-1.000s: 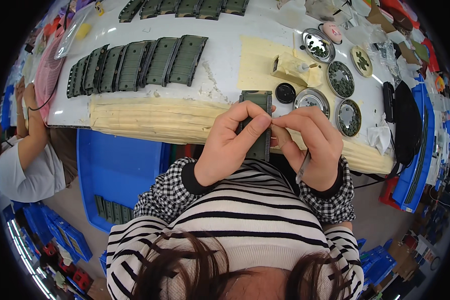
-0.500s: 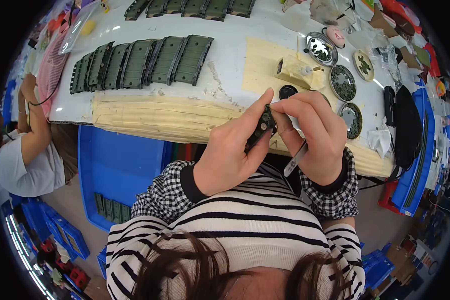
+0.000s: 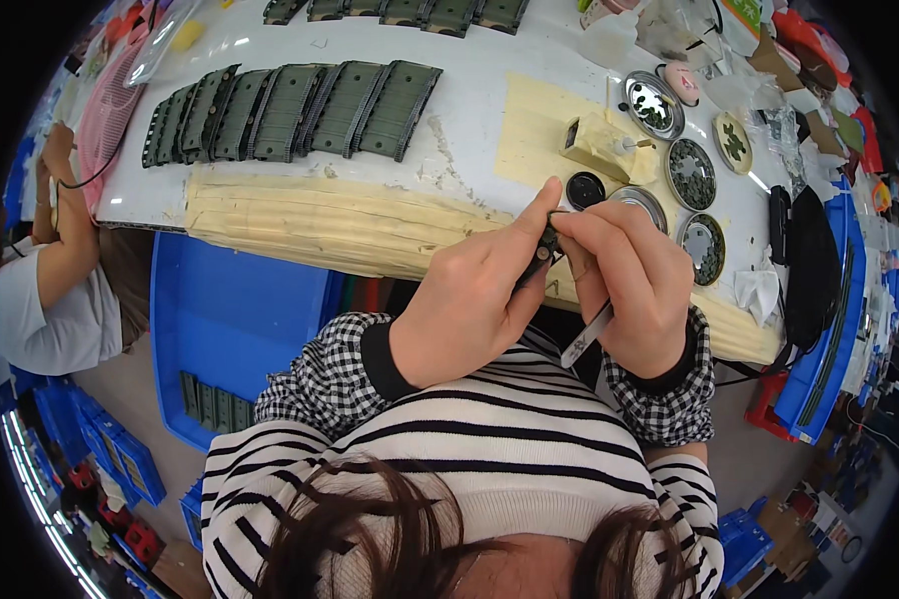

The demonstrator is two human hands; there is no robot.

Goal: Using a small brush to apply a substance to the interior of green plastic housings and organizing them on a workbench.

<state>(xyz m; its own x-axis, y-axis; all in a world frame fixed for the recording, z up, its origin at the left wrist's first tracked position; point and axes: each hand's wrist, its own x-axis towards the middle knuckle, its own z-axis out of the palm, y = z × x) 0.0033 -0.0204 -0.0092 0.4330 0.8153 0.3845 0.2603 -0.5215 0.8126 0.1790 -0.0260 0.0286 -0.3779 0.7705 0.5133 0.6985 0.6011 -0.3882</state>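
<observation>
My left hand point(image 3: 459, 304) is closed around a small dark green plastic part point(image 3: 543, 250), its thumb stretched up along one side. Round spots show along the part's face; most of it is hidden by my fingers. My right hand point(image 3: 637, 285) is closed, with metal tweezers point(image 3: 586, 337) tucked in its palm and their flat end sticking out below. The thumb and forefinger of that hand pinch at the upper end of the green part. Whether a tiny piece lies between those fingertips is hidden. Both hands are just in front of the table's padded edge.
Beyond my hands stand a black round cap point(image 3: 584, 190), a tape-wrapped block point(image 3: 606, 148) and several dishes of small dark green pieces, one a metal dish point(image 3: 714, 182). Curved green panels point(image 3: 295, 115) lie in a row at left. A blue crate point(image 3: 240, 309) sits below; a person point(image 3: 55, 299) works at far left.
The green part has turned in my left hand, so less of its face shows. My right fingertips stay at its upper end. The whole view has shifted slightly.
</observation>
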